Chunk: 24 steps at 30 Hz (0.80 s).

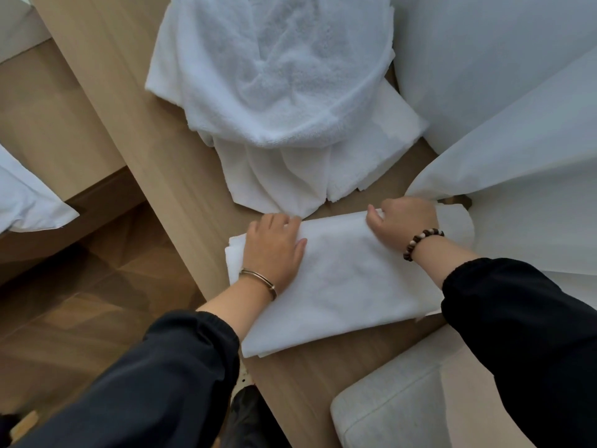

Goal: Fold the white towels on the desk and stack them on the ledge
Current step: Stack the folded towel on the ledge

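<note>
Lying flat on the wooden worktop [181,189] is the folded towel [339,279], right in front of the person, with its long side running from left to right. The right hand [403,221] is sitting at the far right corner, and its fingers [420,205] are curling round that corner and gripping it. The left hand [274,250] is pressing its palm on the left end of the towel, thumb lying out flat. Its fingers [274,221] are bending down over the far edge, so I cannot tell if they are pinching the cloth or only pushing on it. Both hands are touching the towel, one at each end, so neither is needing to reach. A big pile of loose towels [274,92] is waiting just past the far edge. I am guessing the next fold is going across the long side. The ledge is not showing
</note>
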Tool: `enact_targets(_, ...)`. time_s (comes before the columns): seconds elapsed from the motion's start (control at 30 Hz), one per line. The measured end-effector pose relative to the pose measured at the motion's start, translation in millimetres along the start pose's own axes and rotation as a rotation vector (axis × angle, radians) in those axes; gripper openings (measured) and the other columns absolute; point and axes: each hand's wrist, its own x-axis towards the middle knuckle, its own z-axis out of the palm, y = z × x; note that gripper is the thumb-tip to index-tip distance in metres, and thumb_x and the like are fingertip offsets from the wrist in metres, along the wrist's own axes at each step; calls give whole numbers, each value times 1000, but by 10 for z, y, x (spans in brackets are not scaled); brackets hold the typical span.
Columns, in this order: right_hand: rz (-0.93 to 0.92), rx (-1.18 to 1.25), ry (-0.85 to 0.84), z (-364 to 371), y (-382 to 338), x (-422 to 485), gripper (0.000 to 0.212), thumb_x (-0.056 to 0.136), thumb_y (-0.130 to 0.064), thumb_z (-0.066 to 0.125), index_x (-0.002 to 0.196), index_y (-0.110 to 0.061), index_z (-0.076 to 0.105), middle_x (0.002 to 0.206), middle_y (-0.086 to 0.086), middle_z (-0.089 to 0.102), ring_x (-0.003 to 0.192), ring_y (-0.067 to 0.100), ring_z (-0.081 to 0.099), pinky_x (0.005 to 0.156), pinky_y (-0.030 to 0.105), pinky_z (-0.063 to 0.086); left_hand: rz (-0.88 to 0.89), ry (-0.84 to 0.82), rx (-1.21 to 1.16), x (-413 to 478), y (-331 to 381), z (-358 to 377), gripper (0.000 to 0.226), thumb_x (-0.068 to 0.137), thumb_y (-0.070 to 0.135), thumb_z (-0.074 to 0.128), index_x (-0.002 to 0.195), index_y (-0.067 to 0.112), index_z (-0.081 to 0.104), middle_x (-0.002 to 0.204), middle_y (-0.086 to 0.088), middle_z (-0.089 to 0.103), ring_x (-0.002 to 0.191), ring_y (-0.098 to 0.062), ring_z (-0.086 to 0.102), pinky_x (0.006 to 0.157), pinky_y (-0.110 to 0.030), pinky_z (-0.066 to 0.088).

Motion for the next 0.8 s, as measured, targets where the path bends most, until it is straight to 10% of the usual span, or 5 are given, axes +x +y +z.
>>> enact_targets(0.13, 59, 19, 29, 125, -9, 12, 47, 92, -34, 40, 50, -12, 37, 46, 1, 34, 45, 20, 34, 46, 23, 14, 234, -201, 157, -100, 155, 137, 57, 92, 42, 32, 142, 16, 40, 143, -12, 43, 135, -30, 36, 106, -54, 28)
enact_targets(0.3, 25, 164, 187, 140, 67, -73, 39, 80, -31, 26, 48, -10, 36, 44, 3, 34, 43, 22, 31, 46, 23, 14, -119, -127, -38, 10, 22, 19, 33, 93, 31, 43, 98, 7, 65, 95, -15, 63, 90, -34, 56, 72, -39, 40)
enact_targets(0.63, 25, 225, 306, 230, 84, -81, 48, 77, -34, 22, 48, -4, 46, 46, 9, 38, 45, 20, 32, 49, 20, 10, -322, -1056, -334, 526, -659, -388, 42, 78, 65, 59, 63, 25, 60, 65, 12, 57, 61, -6, 53, 56, -21, 36)
enact_targets(0.8, 34, 255, 347, 266, 100, -41, 41, 78, -31, 26, 47, -8, 40, 46, 5, 33, 44, 20, 31, 49, 19, 11, -396, -671, -563, 291, -753, -272, 24, 76, 42, 74, 66, 23, 63, 67, 9, 58, 65, -9, 53, 55, -20, 36)
